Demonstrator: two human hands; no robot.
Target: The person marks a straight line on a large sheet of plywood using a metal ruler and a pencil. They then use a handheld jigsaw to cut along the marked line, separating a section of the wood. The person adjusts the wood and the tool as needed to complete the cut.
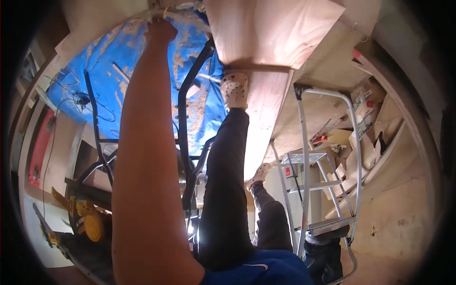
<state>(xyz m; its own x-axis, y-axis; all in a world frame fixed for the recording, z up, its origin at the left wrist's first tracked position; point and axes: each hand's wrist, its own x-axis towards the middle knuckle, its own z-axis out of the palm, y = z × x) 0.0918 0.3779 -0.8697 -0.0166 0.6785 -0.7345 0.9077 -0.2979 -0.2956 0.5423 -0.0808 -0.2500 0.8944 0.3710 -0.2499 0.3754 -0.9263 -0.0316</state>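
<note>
My bare left arm reaches far forward, and my left hand point(161, 31) is at the top of the view over a blue tarp point(107, 57) strewn with sawdust. Its fingers look curled closed around something at the top edge. A small yellow bit and a pale strip show there, but what I hold is too small to make out. My right hand is out of view. Two beige clogs point(234, 91) are on my feet. The front one stands by a pale plywood sheet point(266, 102), next to the tarp.
A black metal tube frame point(183, 104) stands between my arm and leg. An aluminium stepladder point(308, 156) is on the right, before a heap of cardboard and scraps point(354, 137). A yellow and black power tool point(94, 225) sits at the lower left.
</note>
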